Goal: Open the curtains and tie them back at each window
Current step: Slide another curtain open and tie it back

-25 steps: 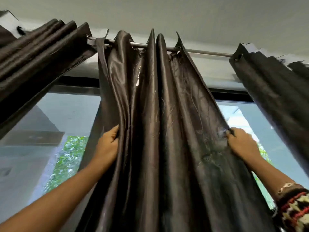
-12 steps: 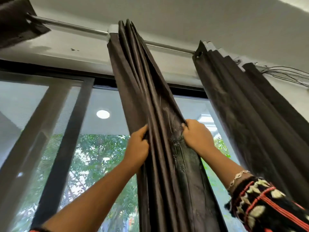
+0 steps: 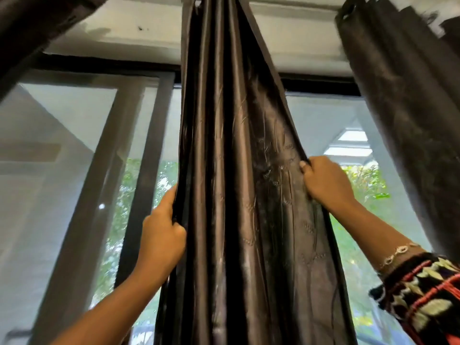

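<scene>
Middle curtain, place: I see the middle curtain (image 3: 236, 170) hanging straight down the centre of my view, gathered into a narrow bunch between both hands, in front of the window frame (image 3: 146, 155).
Left hand: my left hand (image 3: 161, 235) grips the curtain's left edge, lower than the other hand. Its fingers are curled round behind the folds and the thumb (image 3: 168, 202) lies up along the edge.
Right hand: my right hand (image 3: 323, 183) grips the right edge, higher up. The thumb (image 3: 304, 166) presses the front of the cloth; the other fingers are wrapped behind it, so I cannot see their tips.
Cloth between the hands: the folds fill the whole space from one hand to the other, and both hands touch the fabric.
Curtain, look: dark brown, glossy, in long upright pleats. It is creased and faintly stitched in a pattern on the right side, narrowest at the top and wider below.
Other curtains: a curtain on the right (image 3: 403, 95) hangs apart from the middle one; a curtain on the left (image 3: 37, 26) shows only at the upper corner.
Wrist: a chain bracelet (image 3: 395, 252) and a patterned sleeve (image 3: 428, 295) on my right arm.
Outside: green trees (image 3: 368, 185) behind the glass.
</scene>
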A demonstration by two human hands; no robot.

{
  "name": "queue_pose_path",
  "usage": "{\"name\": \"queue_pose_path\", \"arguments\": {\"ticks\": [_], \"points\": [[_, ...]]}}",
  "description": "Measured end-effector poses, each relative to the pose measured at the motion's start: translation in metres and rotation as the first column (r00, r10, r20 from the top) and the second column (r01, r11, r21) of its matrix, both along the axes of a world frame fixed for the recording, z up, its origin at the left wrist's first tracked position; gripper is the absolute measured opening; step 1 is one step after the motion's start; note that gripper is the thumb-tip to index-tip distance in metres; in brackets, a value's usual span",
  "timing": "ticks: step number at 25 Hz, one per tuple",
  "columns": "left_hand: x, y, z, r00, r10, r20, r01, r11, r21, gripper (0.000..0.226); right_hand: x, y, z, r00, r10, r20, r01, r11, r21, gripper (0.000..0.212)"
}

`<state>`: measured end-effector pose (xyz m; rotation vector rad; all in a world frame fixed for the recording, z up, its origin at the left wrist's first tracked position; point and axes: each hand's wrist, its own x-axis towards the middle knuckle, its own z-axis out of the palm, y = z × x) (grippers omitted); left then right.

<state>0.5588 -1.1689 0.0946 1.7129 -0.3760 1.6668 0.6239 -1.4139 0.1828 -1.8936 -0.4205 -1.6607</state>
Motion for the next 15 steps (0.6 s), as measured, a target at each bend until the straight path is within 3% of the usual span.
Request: {"name": "queue_pose_path", "arguments": {"ticks": [7,10,12,15], "points": [[-0.021,0.011,-0.062,0.988,0.113,-0.109,-0.122,0.989,-0.080,0.068,-0.007,0.026,-0.050,0.999,0.003,0.039,-0.003,1.000,-0.012,0.029],[-0.040,-0.008,-0.087,0.988,0.151,-0.028,-0.154,0.973,-0.174,0.054,-0.008,0.036,-0.080,0.999,0.027,0.019,-0.027,0.999,-0.031,0.027],[-0.051,-0.033,-0.106,0.985,0.154,0.074,-0.144,0.982,-0.125,0.048,-0.008,0.038,-0.104,0.999,0.040,-0.011,-0.041,0.998,-0.039,0.027],[-0.057,-0.078,-0.137,0.990,0.021,0.136,-0.032,0.997,0.076,0.044,-0.006,0.039,-0.141,0.991,0.065,-0.118,-0.072,0.995,-0.062,0.025]]}}
